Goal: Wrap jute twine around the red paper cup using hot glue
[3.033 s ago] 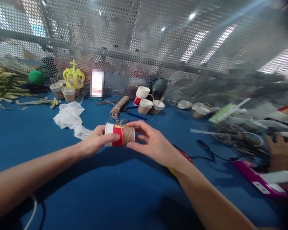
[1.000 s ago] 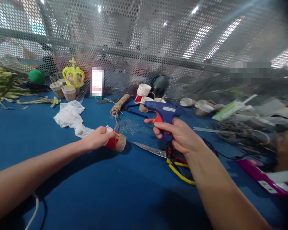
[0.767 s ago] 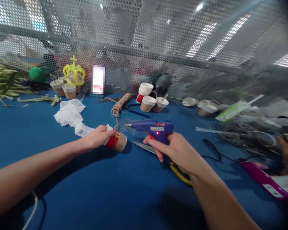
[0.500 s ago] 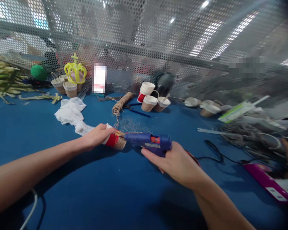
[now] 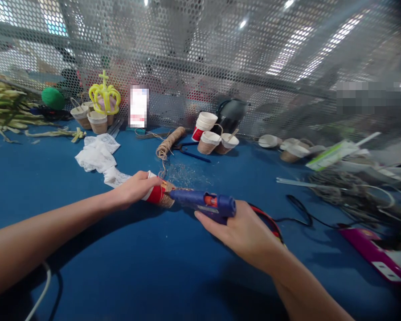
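Note:
My left hand (image 5: 133, 188) is closed round a red and white paper cup (image 5: 155, 194) lying on its side on the blue table (image 5: 153, 267). The cup's bottom half is wrapped in brown twine. My right hand (image 5: 243, 232) grips a blue glue gun (image 5: 205, 203) held sideways, its nozzle touching the twine-wrapped part of the cup. A strand of twine runs from the cup back to a twine spool (image 5: 169, 141).
White crumpled cloth (image 5: 98, 156) lies left of the cup. Paper cups (image 5: 209, 133), a yellow crown (image 5: 104, 96) and a green ball (image 5: 53, 98) stand along a perforated metal screen. Cables, wires and a magenta box (image 5: 374, 256) crowd the right side. Green leaves (image 5: 3, 104) lie far left.
My right hand let go of the cup, picked up the glue gun, then lowered it and brought its nozzle leftwards against the cup. The left hand kept the cup down on the table.

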A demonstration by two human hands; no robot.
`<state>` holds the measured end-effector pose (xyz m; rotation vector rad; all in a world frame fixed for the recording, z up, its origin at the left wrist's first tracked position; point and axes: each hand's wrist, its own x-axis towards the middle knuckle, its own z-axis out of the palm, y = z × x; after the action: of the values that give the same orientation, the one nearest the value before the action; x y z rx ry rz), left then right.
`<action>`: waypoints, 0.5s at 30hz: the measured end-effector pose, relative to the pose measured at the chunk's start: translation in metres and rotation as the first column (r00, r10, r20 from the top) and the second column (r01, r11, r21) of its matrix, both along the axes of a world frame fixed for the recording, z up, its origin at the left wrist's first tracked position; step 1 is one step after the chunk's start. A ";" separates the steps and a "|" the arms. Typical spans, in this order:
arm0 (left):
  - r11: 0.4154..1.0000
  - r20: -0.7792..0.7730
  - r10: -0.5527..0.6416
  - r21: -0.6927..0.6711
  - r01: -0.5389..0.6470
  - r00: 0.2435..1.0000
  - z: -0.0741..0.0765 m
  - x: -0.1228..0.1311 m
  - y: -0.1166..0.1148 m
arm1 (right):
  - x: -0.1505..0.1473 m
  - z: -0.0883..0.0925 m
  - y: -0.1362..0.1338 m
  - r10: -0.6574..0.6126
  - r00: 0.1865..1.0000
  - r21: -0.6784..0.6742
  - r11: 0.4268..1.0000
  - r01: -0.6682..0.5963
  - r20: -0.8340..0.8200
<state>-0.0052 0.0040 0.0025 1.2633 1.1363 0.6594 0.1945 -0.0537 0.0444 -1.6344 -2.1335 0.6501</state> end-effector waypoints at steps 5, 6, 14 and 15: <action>0.999 0.004 0.033 -0.013 -0.033 0.999 0.002 0.001 -0.001 | -0.001 0.002 0.000 -0.018 1.000 0.009 1.000 0.018 0.013; 0.999 0.005 0.047 -0.018 -0.047 0.999 0.003 0.001 -0.002 | -0.002 0.002 0.000 -0.020 1.000 0.013 1.000 0.020 0.016; 0.998 0.012 0.060 -0.005 -0.059 0.998 -0.004 -0.001 0.001 | -0.001 0.003 -0.002 0.035 0.999 0.050 0.998 -0.037 0.036; 0.998 0.013 0.069 -0.007 -0.069 0.998 -0.005 -0.001 0.002 | 0.000 0.003 -0.002 0.041 0.998 0.045 0.998 -0.043 0.036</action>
<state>-0.0062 0.0056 -0.0023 1.2166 1.1749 0.7140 0.1942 -0.0557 0.0473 -1.5924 -2.1966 0.5850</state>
